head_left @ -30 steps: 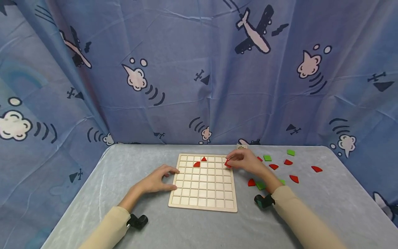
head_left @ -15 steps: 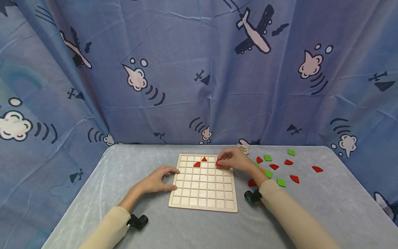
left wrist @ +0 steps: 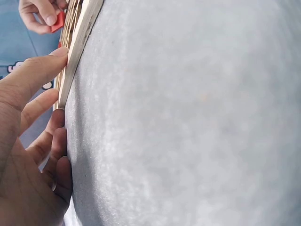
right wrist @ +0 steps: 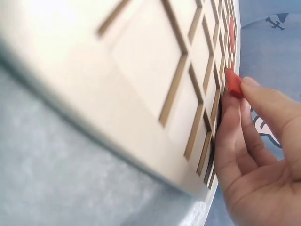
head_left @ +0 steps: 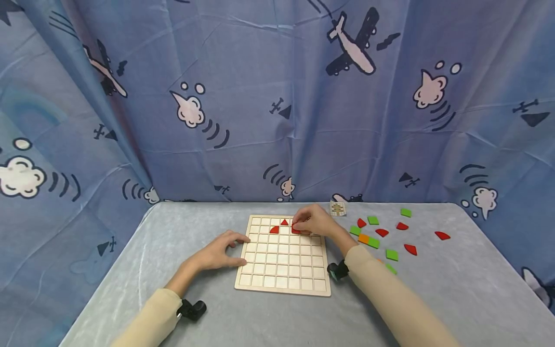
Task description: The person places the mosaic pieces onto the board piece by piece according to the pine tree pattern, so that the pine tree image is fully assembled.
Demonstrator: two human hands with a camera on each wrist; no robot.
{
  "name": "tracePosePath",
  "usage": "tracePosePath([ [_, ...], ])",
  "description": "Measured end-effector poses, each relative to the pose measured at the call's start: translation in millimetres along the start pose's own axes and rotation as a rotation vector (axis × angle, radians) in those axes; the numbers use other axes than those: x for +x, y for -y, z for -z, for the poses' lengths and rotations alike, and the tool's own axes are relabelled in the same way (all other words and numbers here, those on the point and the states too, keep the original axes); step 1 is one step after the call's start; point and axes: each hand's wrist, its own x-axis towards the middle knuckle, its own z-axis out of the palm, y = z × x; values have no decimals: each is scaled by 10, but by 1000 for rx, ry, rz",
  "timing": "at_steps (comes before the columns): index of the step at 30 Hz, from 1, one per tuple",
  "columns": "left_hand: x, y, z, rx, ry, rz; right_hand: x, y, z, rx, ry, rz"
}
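Observation:
A pale wooden grid board (head_left: 282, 270) lies flat on the cloth. My left hand (head_left: 218, 253) has thumb and fingertips against the board's left edge, as the left wrist view also shows. Over the upper right squares, my right hand (head_left: 315, 220) pinches a small red piece (right wrist: 233, 84) between thumb and fingers; the fingers partly hide its shape. A red triangle (head_left: 284, 222) sits in the board's top row, and a red quarter-circle piece (head_left: 274, 230) lies one row below, to its left.
Right of the board lie loose red quarter-circle pieces (head_left: 402, 226), several green squares (head_left: 392, 254) and an orange square (head_left: 363, 238). A small pattern card (head_left: 337, 208) rests at the table's back edge, before the blue printed curtain (head_left: 243, 96).
My right hand has moved left across the board's upper right part with the red piece, uncovering the pattern card and more loose pieces. The left hand has stayed at the board's edge.

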Motion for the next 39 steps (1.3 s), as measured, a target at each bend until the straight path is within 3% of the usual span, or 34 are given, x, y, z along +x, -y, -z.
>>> tracePosePath([
  [27,-7,12,1,-21,0,-15,30,66,-56,-176,15,-14],
  [33,-3,11,4,-20,-1,-17,22,76,-37,-162,13,-35],
  [39,-5,6,1,-24,1,-12,-41,37,63,-112,19,20],
])
